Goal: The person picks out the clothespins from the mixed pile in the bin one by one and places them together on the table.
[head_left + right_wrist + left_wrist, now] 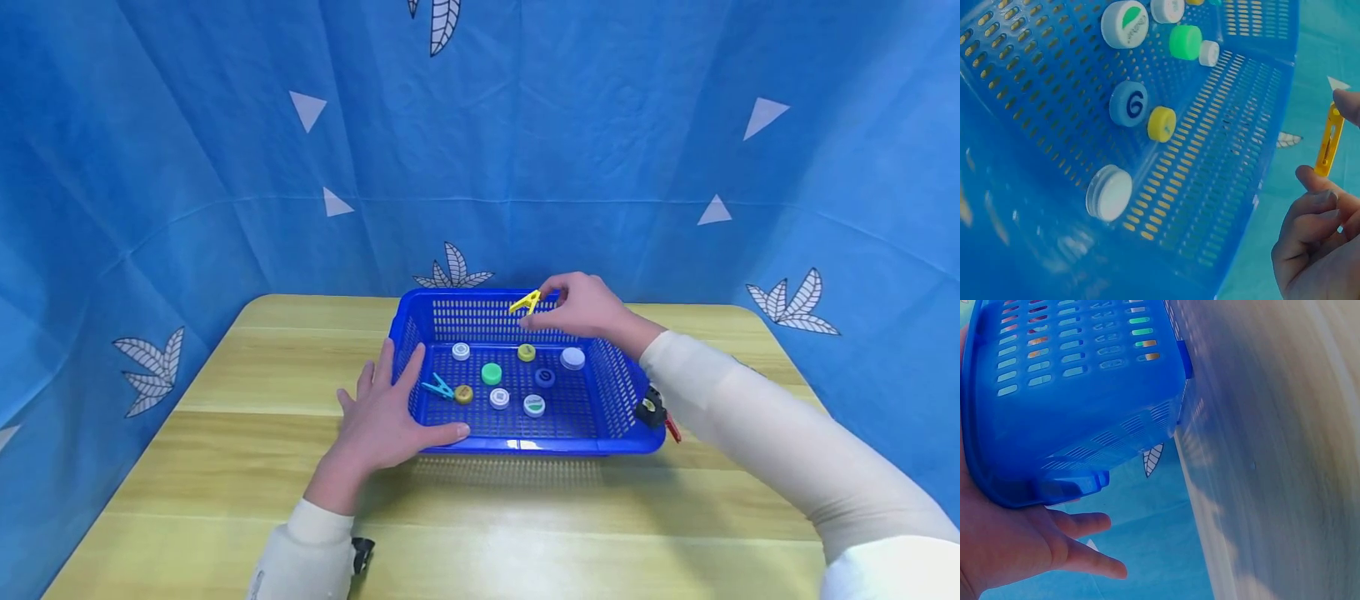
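A blue plastic basket [525, 446] with slotted walls stands on the table. My right hand [588, 307] pinches a yellow clothespin [527, 302] between thumb and fingertip, above the basket's far rim. In the right wrist view the same yellow clothespin [1329, 140] is apart from the basket. My left hand [382, 423] lies with spread fingers over the basket's left rim, its thumb along the near edge. Inside lie a light-blue clothespin [439, 387] and several bottle caps, among them a green cap [491, 373], a yellow cap [527, 352] and a dark blue cap [544, 378].
Something red [672, 428] sticks out past the basket's right rim, beside a black device [651, 407] near the right sleeve. Wooden tabletop [517, 525] surrounds the basket. A blue patterned curtain [525, 150] hangs behind and at both sides.
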The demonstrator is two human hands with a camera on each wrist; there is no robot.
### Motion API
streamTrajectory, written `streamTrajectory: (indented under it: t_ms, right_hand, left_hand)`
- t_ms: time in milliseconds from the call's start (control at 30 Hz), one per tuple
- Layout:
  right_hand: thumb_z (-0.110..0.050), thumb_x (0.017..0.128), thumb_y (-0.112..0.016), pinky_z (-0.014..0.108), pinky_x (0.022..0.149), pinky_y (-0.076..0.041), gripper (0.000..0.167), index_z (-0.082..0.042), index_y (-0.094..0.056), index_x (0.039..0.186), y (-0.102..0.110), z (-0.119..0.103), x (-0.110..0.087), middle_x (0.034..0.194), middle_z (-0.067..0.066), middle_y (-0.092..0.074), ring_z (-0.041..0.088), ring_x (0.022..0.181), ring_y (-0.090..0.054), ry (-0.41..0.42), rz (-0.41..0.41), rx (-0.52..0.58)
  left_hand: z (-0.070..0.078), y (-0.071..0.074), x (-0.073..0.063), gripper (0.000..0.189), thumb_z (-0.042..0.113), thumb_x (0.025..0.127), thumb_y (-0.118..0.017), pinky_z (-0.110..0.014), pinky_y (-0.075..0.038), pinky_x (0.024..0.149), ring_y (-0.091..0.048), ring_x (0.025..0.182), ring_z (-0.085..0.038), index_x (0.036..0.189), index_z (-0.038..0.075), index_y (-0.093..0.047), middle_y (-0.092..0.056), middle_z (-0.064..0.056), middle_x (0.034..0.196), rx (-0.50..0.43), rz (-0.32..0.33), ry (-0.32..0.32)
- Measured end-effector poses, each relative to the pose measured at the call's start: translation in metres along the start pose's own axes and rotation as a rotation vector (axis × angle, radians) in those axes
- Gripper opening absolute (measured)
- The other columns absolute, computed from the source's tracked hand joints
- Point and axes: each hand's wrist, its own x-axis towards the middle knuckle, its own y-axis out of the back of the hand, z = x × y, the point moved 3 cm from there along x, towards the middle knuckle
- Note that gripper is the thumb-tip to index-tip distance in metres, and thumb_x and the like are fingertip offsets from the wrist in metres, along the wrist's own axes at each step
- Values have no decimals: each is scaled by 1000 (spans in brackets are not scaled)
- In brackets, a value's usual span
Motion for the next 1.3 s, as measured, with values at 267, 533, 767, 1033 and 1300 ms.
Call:
streamTrajectory:
  t_ms: [267, 533, 767, 1033, 1300]
  right_hand:
    - [-63, 73, -80, 34, 57, -40, 68, -10, -69, 115, 17, 10, -15, 82, 8, -57, 24, 73, -53, -17, 20, 8]
    - [-60, 75, -80, 33, 58, -38, 71, -8, -67, 120, 26, 25, -31, 80, 7, -55, 24, 74, -51, -42, 30, -12]
    - [-62, 75, -80, 32, 55, -37, 71, -8, -67, 120, 31, 37, -43, 72, 5, -49, 24, 68, -49, -54, 25, 14]
    - [-61, 76, -80, 33, 54, -33, 72, -7, -65, 122, 39, 51, -61, 69, 3, -45, 23, 64, -45, -60, 26, 36]
    - [-62, 78, -77, 34, 52, -32, 74, -5, -64, 125, 48, 65, -80, 70, 2, -44, 21, 62, -42, -69, 41, 45]
  left_hand:
    - [0, 0, 0, 134, 94, 59, -59, -83, 0, 98, -2, 144, -55, 162, 23, -14, 5, -18, 165, 6, 4, -6]
    - [1, 1, 1, 133, 94, 59, -59, -84, 1, 97, -2, 144, -56, 162, 24, -12, 7, -18, 165, 1, 1, -11]
    - [0, 0, 1, 134, 95, 59, -58, -84, 2, 97, -1, 144, -56, 162, 23, -13, 6, -18, 165, -5, 0, -12]
    - [0, -1, 0, 133, 93, 60, -60, -84, 2, 97, -1, 144, -56, 162, 23, -13, 7, -18, 165, -9, -6, -4]
    - [0, -1, 0, 133, 93, 60, -60, -83, 2, 97, 0, 144, -55, 163, 23, -12, 9, -16, 165, -6, -18, 10]
